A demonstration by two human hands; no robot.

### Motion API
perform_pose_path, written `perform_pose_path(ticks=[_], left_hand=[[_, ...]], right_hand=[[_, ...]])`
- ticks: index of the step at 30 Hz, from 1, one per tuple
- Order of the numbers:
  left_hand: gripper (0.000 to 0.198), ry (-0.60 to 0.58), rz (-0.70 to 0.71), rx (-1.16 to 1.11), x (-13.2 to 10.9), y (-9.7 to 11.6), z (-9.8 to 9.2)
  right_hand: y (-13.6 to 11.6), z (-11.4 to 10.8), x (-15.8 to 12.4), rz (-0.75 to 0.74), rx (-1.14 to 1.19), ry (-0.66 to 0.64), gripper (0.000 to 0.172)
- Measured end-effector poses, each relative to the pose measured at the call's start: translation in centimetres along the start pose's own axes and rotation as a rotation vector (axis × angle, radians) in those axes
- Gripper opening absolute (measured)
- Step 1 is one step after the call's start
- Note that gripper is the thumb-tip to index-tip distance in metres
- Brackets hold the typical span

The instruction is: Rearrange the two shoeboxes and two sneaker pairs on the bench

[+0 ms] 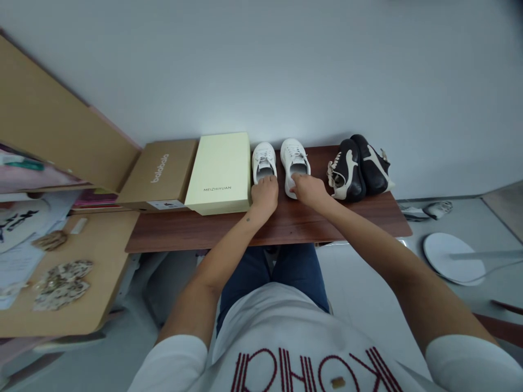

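Note:
Two white lace-up sneakers stand side by side on a dark wooden shelf board (286, 228), toes toward the wall. My left hand (265, 196) is closed on the heel of the left white sneaker (263, 156). With its fingers at the opening, my right hand (308, 189) grips the heel of the right white sneaker (293, 152). A narrow gap separates the two shoes. Right of them sits a pair of black sneakers (363, 169) with cream trim, one leaning against the other. A pale yellow shoebox (220, 169) lies just left of the white pair.
A brown shoebox (163, 169) adjoins the yellow one. At left, a light wooden desk (110, 239) carries papers and a spotted hair bow (63, 286). On the floor at right are a round white base (453, 258) and another shoe (439, 209). The wall runs behind the board.

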State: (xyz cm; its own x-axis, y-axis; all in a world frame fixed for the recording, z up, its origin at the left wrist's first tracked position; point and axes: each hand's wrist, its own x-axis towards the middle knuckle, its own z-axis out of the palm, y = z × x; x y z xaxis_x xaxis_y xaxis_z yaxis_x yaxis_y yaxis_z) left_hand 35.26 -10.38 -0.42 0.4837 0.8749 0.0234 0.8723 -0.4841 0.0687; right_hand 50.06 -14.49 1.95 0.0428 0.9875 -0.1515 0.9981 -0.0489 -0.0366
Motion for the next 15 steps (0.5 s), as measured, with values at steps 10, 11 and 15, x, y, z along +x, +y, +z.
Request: perform_pose_path(ticks=[10, 11, 15], left_hand=[[0.029, -0.012, -0.011, -0.016, 0.83, 0.49, 0.34], [0.029, -0.014, -0.011, -0.015, 0.87, 0.56, 0.3], [0.029, -0.026, -0.016, -0.012, 0.88, 0.69, 0.22]], right_hand=[[-0.41, 0.26, 0.36, -0.016, -0.005, -0.031, 0.027], [-0.44, 0.21, 0.42, -0.018, -0.005, -0.034, 0.027], [-0.73, -0.01, 0.59, -0.025, -0.011, -0.063, 0.027]])
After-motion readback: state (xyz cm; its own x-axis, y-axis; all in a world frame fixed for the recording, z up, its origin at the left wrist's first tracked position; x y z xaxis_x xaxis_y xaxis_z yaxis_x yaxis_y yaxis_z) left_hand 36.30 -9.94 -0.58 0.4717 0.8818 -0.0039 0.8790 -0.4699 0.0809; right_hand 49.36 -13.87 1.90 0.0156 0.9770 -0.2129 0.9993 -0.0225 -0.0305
